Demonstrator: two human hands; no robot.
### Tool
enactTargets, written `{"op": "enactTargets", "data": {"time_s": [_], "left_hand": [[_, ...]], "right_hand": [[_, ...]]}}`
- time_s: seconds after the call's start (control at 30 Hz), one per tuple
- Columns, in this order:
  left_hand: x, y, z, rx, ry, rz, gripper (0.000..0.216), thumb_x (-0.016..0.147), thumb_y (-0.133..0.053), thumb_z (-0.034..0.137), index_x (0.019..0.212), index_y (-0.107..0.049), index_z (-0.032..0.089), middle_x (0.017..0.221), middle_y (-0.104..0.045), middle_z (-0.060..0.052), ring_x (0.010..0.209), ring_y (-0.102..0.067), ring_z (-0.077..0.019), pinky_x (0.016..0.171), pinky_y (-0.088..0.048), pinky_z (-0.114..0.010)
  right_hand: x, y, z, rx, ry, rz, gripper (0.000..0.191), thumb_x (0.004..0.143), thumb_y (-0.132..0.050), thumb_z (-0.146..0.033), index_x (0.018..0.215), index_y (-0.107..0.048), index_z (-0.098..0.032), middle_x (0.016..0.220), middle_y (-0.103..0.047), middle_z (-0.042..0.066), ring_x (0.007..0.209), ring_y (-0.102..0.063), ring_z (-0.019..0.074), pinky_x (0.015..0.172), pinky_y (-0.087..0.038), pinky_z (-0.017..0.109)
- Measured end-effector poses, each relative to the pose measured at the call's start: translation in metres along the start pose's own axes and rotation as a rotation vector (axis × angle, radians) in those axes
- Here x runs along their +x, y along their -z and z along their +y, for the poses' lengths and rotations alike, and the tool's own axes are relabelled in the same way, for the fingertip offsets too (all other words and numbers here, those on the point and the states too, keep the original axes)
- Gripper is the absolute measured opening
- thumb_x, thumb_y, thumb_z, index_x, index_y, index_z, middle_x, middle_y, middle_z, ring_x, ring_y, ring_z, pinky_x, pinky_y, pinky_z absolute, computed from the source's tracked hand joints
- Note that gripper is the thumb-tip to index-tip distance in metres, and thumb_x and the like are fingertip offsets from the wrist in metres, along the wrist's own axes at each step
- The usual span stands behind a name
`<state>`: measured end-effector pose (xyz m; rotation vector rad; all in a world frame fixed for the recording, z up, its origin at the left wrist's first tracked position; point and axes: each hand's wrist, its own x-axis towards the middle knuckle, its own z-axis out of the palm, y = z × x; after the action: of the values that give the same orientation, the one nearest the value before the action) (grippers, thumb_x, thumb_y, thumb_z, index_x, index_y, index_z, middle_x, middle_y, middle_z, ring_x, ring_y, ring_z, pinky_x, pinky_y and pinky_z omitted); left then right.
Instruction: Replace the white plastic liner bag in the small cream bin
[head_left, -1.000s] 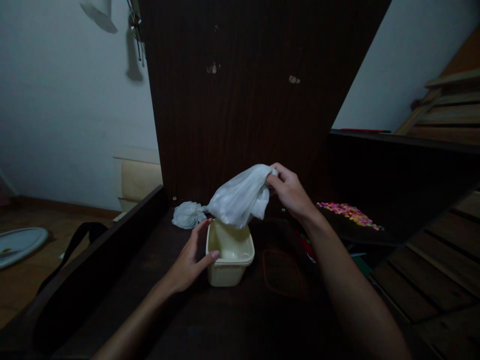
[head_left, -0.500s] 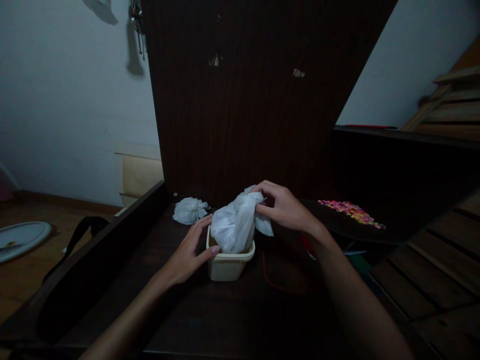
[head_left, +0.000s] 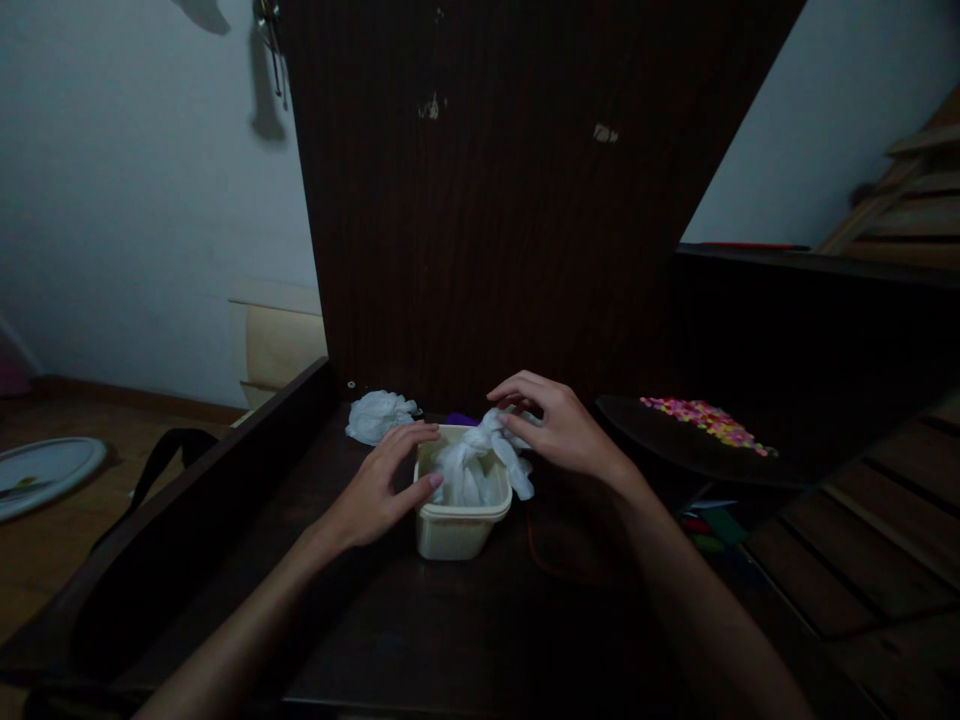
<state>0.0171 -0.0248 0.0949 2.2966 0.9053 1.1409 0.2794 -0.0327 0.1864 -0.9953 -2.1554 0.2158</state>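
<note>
A cream plastic tub (head_left: 454, 535) stands on a dark wooden surface (head_left: 450, 640). A white plastic bag (head_left: 472, 470) sits mostly inside it, its knotted top and a loose tail hanging over the right rim. My right hand (head_left: 559, 430) pinches the bag's top, fingers closed on it. My left hand (head_left: 382, 480) rests against the tub's left side, fingers spread along the rim.
A second crumpled white bag (head_left: 379, 415) lies behind the tub. A dark lid (head_left: 562, 550) lies to the tub's right. Coloured beads (head_left: 705, 420) cover a dark tray at the right. A tall dark board (head_left: 510, 190) stands behind. A raised ledge (head_left: 217, 500) borders the left.
My right hand has brought the white bag down from above the tub into it. The bag now sits low inside. My left hand has stayed on the tub's side.
</note>
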Motion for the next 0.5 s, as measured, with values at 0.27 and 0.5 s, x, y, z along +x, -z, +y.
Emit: {"op": "enactTargets", "data": {"time_s": [0.27, 0.5], "left_hand": [[0.035, 0.003, 0.015, 0.038, -0.052, 0.012, 0.031, 0.092, -0.062, 0.04, 0.116, -0.068, 0.02, 0.115, -0.073, -0.007, 0.108, -0.066, -0.026, 0.098, -0.051, -0.042], [0.056, -0.004, 0.014, -0.024, -0.037, -0.162, 0.031, 0.089, -0.066, 0.032, 0.118, -0.069, 0.019, 0.114, -0.075, -0.007, 0.103, -0.07, -0.0233, 0.092, -0.054, -0.036]], "right_hand": [[-0.015, -0.008, 0.006, -0.073, -0.126, -0.213, 0.019, 0.084, -0.074, -0.028, 0.1, -0.069, -0.019, 0.079, -0.063, -0.001, 0.069, -0.058, 0.0132, 0.062, -0.043, 0.025], [-0.017, -0.03, 0.005, -0.009, -0.088, -0.178, 0.028, 0.082, -0.069, -0.01, 0.108, -0.064, -0.017, 0.087, -0.067, 0.001, 0.079, -0.063, 0.0153, 0.072, -0.047, 0.026]]}}
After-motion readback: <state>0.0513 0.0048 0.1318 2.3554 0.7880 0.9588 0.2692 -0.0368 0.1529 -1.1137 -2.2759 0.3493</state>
